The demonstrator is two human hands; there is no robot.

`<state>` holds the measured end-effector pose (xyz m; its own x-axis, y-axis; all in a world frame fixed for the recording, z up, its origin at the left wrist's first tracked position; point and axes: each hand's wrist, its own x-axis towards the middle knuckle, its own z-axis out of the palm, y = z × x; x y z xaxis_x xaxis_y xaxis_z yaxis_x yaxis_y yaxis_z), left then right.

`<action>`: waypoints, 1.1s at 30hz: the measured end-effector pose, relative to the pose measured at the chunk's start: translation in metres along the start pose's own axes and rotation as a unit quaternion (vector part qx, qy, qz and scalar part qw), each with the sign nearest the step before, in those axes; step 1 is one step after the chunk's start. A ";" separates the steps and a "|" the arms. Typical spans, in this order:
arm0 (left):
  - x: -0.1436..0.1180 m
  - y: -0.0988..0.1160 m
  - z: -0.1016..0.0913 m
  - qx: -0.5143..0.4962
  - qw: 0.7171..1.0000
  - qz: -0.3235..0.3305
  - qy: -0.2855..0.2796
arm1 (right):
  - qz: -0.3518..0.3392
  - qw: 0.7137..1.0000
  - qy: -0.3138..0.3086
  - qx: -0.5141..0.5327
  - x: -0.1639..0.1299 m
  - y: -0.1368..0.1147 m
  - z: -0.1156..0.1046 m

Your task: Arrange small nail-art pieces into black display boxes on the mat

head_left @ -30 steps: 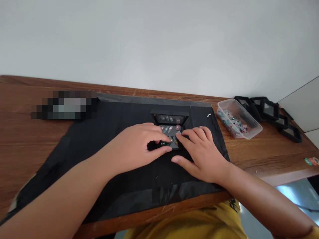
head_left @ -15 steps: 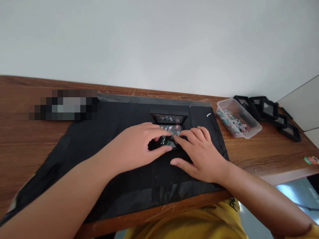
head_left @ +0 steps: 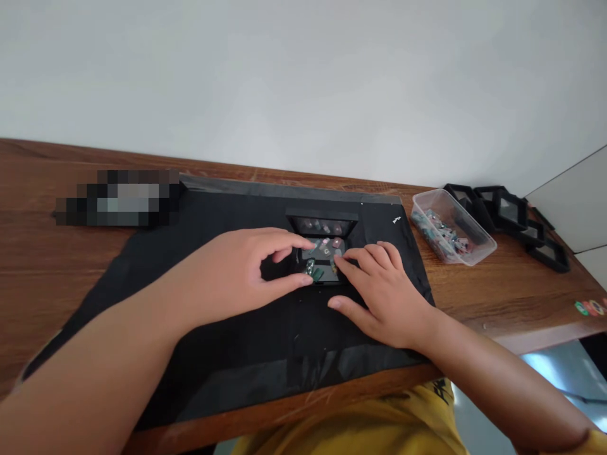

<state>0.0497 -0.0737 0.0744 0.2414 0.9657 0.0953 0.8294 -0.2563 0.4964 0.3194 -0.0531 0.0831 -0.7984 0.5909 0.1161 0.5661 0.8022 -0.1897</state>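
Note:
A small black box (head_left: 304, 253) stands on the black mat with its windowed lid (head_left: 322, 222) raised at the back. Inside lie several small glossy pieces, among them a pink piece (head_left: 337, 242) and a dark green piece (head_left: 318, 274). My left hand (head_left: 237, 275) is at the box's left side, thumb and forefinger apart, the thumb tip close to the green pieces. On the right side, my right hand (head_left: 379, 287) has its forefinger tip over the box's inner edge near a small yellowish piece, with the thumb spread away on the mat. Neither hand grips anything visible.
To the right stands a clear plastic tub (head_left: 478, 243) holding many small wrapped pieces. Behind it are several black windowed boxes (head_left: 512, 212). The black mat (head_left: 227, 215) covers the wooden table (head_left: 512, 303). A pixelated object (head_left: 128, 199) lies at the far left.
My left hand has drawn back to the left, its fingertips leaving the middle of the box and uncovering more pieces. My right hand stays almost in place.

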 end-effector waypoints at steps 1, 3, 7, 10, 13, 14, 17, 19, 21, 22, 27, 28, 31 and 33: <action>0.000 -0.001 -0.003 0.001 1.000 0.001 -0.003 | 0.008 1.000 0.005 0.004 0.000 0.000 0.000; 0.000 -0.002 -0.004 0.001 1.000 0.009 -0.012 | 0.026 0.999 0.016 0.011 0.001 0.002 0.000; 0.001 0.002 0.006 -0.009 0.999 0.025 -0.038 | 0.033 0.999 0.021 0.018 0.002 0.003 0.000; 0.003 0.004 0.012 -0.016 0.998 0.030 -0.051 | 0.028 0.999 0.019 0.013 0.002 0.003 0.000; 0.004 0.003 0.012 -0.017 0.999 0.017 -0.046 | 0.020 1.000 0.022 0.003 0.001 0.002 0.001; 0.005 0.002 0.011 -0.017 0.999 0.010 -0.043 | 0.018 1.000 0.023 -0.001 0.001 0.002 0.002; 0.005 0.000 0.006 -0.017 0.999 0.003 -0.037 | 0.012 1.000 0.025 -0.013 0.000 0.001 0.002; 0.005 0.000 0.005 -0.017 0.999 0.004 -0.035 | 0.008 1.000 0.024 -0.016 -0.001 0.001 0.001; 0.005 0.001 0.004 -0.017 0.999 0.003 -0.036 | 0.003 1.000 0.020 -0.018 -0.002 0.000 0.001; 0.005 0.001 0.005 -0.018 0.999 0.001 -0.037 | 0.001 1.000 0.017 -0.020 -0.002 0.000 0.000; 0.006 0.001 0.006 -0.024 0.999 -0.009 -0.034 | 0.002 1.000 0.011 -0.020 -0.003 -0.001 -0.001; 0.006 0.000 0.006 -0.025 0.999 -0.010 -0.032 | 0.003 1.000 0.011 -0.019 -0.003 -0.001 -0.002; 0.005 -0.005 -0.002 -0.020 0.999 -0.014 -0.028 | 0.008 1.000 0.011 -0.013 -0.004 0.001 -0.005; 0.004 -0.009 -0.009 -0.010 1.000 -0.025 -0.012 | 0.009 1.000 0.013 -0.009 -0.004 0.002 -0.006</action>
<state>0.0390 -0.0668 0.0778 0.2129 0.9758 0.0492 0.8299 -0.2072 0.5179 0.3249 -0.0539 0.0881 -0.7822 0.6076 0.1375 0.5847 0.7922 -0.1749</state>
